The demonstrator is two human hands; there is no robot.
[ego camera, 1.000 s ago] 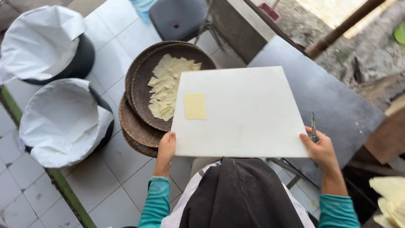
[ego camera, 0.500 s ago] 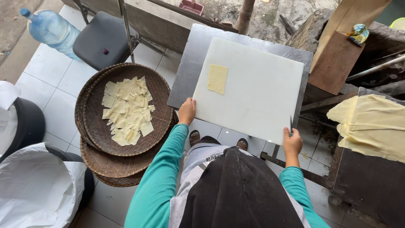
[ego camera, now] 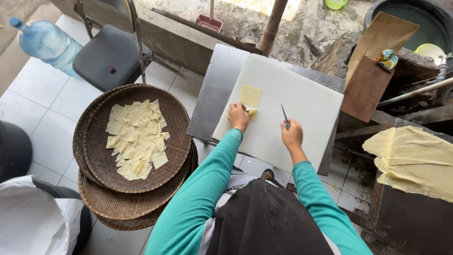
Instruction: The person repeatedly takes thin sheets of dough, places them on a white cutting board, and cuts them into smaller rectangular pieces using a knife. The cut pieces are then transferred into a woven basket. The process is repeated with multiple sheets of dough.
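Note:
A white cutting board (ego camera: 302,101) lies on a grey metal table (ego camera: 214,89). On it sits a pale yellow square of dough (ego camera: 249,95). My left hand (ego camera: 238,116) rests on the board just below that square, fingers pinching a small yellow piece (ego camera: 253,113). My right hand (ego camera: 292,133) is over the board's middle, closed round a small knife (ego camera: 284,114) whose blade points away from me. Both sleeves are teal.
Stacked woven trays (ego camera: 94,156) on the tiled floor at left hold several cut yellow squares (ego camera: 137,137). A dark chair (ego camera: 111,54) and a water bottle (ego camera: 45,42) stand beyond. Large dough sheets (ego camera: 415,158) lie at right. A white-lined bin (ego camera: 37,219) is at bottom left.
Both hands left the board's near edge and moved onto it. My left hand reached the dough square; my right brought the knife to the middle. The view shifted right.

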